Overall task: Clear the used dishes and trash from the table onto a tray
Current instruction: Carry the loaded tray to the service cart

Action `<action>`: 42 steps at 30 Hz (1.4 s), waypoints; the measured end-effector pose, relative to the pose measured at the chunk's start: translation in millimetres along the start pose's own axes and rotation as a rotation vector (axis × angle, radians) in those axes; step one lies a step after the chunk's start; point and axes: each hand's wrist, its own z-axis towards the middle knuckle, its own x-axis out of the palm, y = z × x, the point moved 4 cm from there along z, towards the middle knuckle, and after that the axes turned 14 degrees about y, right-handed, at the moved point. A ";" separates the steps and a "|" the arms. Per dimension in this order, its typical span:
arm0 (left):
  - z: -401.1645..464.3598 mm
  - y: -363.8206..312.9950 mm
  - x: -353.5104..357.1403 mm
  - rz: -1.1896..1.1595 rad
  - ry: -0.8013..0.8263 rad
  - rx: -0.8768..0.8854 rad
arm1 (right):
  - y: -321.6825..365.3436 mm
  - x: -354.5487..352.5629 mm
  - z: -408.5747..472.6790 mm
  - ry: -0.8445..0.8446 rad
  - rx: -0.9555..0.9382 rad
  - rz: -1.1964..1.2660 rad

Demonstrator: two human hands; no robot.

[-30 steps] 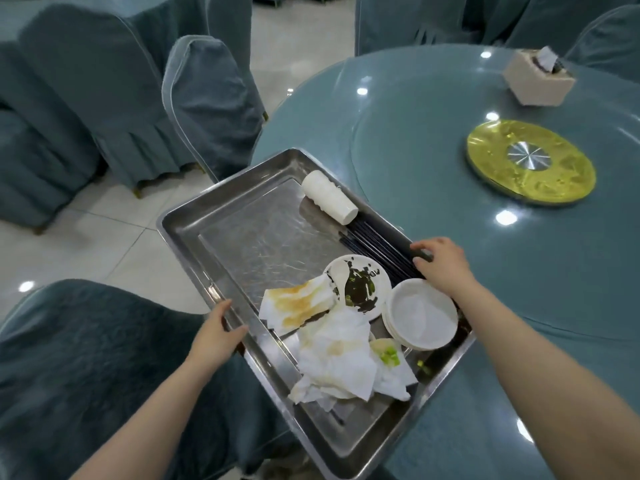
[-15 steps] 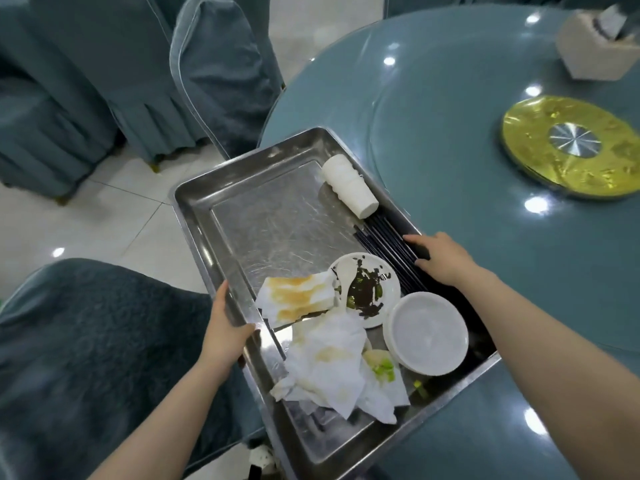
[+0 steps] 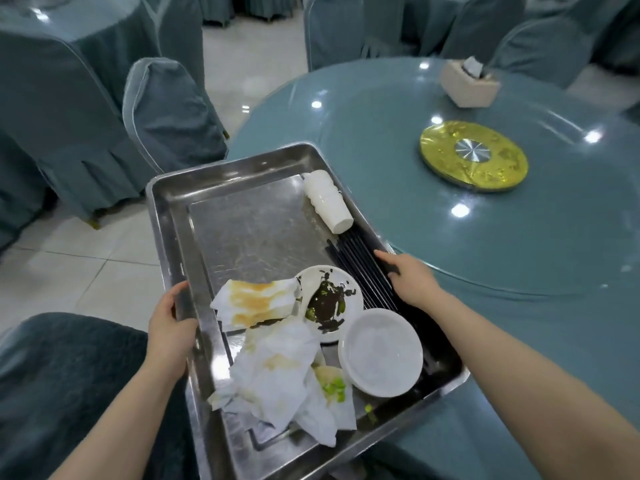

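Gripping rectangular steel tray (image 3: 166,216); crumpled napkins (image 3: 273,372) inside

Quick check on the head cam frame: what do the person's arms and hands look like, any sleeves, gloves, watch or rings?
Both forearms are bare as far as the frame shows: no sleeve edge in view. The left hand and the right hand wear no gloves. No watch, bracelet or band shows on either wrist. No rings visible on the fingers that show, though several fingertips are hidden. No markings or cables.

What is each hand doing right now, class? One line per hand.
Left hand: grips the left rim of the tray.
Right hand: grips the tray's right rim, beside the black chopsticks.
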 end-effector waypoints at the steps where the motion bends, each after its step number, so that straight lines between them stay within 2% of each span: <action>1: -1.1 -7.1 -3.1 0.008 0.028 0.025 | 1.8 -3.0 -12.9 -0.026 0.022 0.017; 9: -21.0 -69.1 -1.1 0.108 0.262 0.257 | -2.9 -12.3 -140.2 -0.252 0.217 0.194; 17: -68.0 -97.7 67.8 0.160 0.500 0.406 | -48.5 -8.3 -285.4 -0.438 0.429 0.317; 30: -195.7 -123.4 251.8 0.193 0.982 0.511 | -125.0 21.1 -530.0 -0.721 0.766 0.426; 38: -337.7 -119.8 380.9 0.248 1.180 0.622 | -197.5 49.4 -690.6 -0.839 0.951 0.500; 42: -423.1 -111.6 451.0 0.317 1.247 0.683 | -249.5 60.4 -778.1 -0.908 0.977 0.536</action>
